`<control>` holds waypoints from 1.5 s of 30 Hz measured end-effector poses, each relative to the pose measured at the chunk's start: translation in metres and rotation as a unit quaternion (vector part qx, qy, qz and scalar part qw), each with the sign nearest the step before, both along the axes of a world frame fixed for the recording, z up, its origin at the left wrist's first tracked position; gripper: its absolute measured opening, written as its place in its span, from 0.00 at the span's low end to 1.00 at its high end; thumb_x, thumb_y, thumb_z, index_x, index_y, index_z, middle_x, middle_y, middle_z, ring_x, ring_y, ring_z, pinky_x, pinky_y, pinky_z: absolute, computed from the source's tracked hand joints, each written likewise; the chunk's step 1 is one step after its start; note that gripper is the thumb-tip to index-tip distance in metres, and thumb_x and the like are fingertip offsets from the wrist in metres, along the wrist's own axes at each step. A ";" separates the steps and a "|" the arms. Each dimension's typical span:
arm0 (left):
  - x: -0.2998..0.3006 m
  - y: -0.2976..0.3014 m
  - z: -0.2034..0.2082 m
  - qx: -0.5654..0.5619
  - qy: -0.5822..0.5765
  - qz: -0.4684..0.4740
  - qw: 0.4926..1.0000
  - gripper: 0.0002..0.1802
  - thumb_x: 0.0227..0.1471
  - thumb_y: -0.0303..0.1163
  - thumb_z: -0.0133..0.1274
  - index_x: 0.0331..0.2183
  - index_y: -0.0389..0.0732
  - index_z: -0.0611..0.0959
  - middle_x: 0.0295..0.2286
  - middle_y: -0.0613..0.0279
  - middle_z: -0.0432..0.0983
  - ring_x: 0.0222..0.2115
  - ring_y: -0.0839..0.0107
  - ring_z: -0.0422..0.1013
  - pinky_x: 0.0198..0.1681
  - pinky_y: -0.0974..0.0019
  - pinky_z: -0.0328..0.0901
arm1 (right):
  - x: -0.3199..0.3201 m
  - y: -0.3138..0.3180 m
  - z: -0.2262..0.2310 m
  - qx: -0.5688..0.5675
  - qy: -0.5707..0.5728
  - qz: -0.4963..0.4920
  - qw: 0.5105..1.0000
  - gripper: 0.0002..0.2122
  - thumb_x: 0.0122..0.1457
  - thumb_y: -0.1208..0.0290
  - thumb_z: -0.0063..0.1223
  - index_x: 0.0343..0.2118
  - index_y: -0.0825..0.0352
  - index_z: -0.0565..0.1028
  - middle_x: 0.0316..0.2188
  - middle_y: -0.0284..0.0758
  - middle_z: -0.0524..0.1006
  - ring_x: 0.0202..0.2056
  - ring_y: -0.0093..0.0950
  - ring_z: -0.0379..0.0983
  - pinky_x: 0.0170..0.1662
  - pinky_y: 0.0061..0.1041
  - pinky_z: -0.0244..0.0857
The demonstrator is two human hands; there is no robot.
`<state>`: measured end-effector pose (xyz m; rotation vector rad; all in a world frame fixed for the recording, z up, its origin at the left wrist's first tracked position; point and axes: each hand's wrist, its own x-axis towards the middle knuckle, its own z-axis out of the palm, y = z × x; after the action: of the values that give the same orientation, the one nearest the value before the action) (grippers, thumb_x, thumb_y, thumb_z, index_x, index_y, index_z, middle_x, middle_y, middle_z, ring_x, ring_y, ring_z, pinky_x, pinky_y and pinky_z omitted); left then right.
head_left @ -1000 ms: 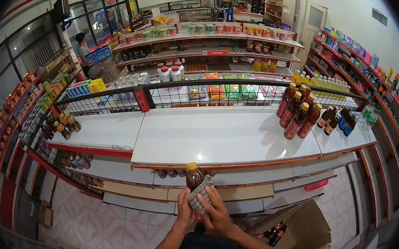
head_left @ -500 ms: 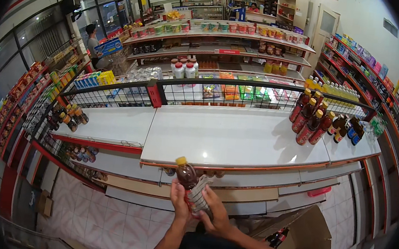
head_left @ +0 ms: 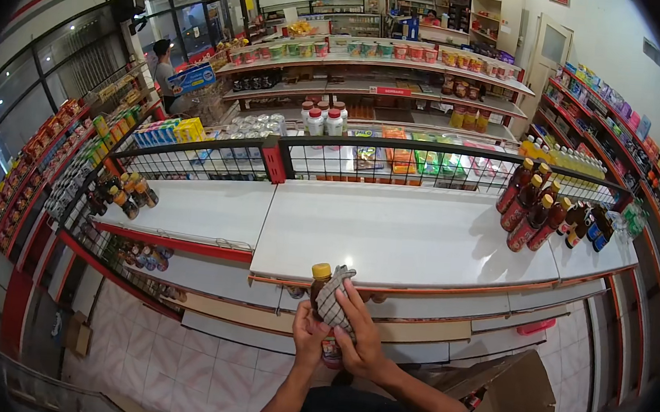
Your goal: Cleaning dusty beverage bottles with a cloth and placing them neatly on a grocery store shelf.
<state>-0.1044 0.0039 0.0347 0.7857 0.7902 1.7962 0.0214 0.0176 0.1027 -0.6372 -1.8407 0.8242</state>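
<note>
Upright in front of my body is a dark drink bottle [head_left: 322, 272] with a yellow cap. My left hand [head_left: 308, 334] is closed round its left side, below the shoulder. A grey checked cloth [head_left: 334, 307] lies against the bottle's right side and covers part of it. My right hand [head_left: 360, 336] presses the cloth onto the bottle, its fingers along the cloth. Below the hands a bit of the bottle's reddish label shows. Just beyond is the front edge of a white shelf [head_left: 390, 235].
Similar yellow-capped bottles [head_left: 530, 212] stand at the shelf's right, beside small dark bottles [head_left: 583, 224]. More bottles [head_left: 127, 192] are at the left end. A black wire rail [head_left: 427, 167] runs along the back. An open cardboard box [head_left: 513, 399] sits at my lower right. A person [head_left: 163, 70] stands far left.
The cloth has moved up the bottle to its shoulder, with my right hand on it. The bottle has turned from tilted to more upright. The view has shifted slightly.
</note>
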 end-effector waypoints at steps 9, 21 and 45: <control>-0.036 0.028 0.000 0.005 -0.029 -0.031 0.999 0.31 0.53 0.47 0.58 0.49 0.34 0.72 0.44 0.59 0.74 0.46 0.72 0.70 0.51 0.67 0.64 | -0.011 -0.015 -0.030 0.032 -0.038 -0.005 0.999 0.27 0.53 0.81 0.50 0.59 0.73 0.63 0.63 0.55 0.54 0.64 0.51 0.51 0.64 0.39 0.49; -0.014 0.036 -0.004 0.017 0.034 -0.162 0.986 0.33 0.62 0.51 0.44 0.58 0.36 0.62 0.49 0.58 0.69 0.49 0.71 0.67 0.52 0.67 0.64 | -0.010 0.033 0.005 0.046 0.056 -0.101 0.992 0.27 0.54 0.83 0.41 0.60 0.77 0.59 0.63 0.58 0.54 0.64 0.48 0.52 0.65 0.38 0.47; -0.028 0.051 0.033 0.046 0.065 -0.111 0.991 0.32 0.55 0.47 0.57 0.51 0.34 0.68 0.43 0.58 0.74 0.44 0.73 0.70 0.49 0.69 0.64 | -0.028 0.041 0.013 0.024 0.068 -0.114 0.991 0.26 0.58 0.82 0.42 0.62 0.73 0.59 0.65 0.53 0.51 0.66 0.45 0.50 0.64 0.34 0.48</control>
<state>-0.1327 0.0546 0.0681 1.0195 0.6784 1.6021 -0.0066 0.0587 0.1156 -0.7275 -1.6261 0.6532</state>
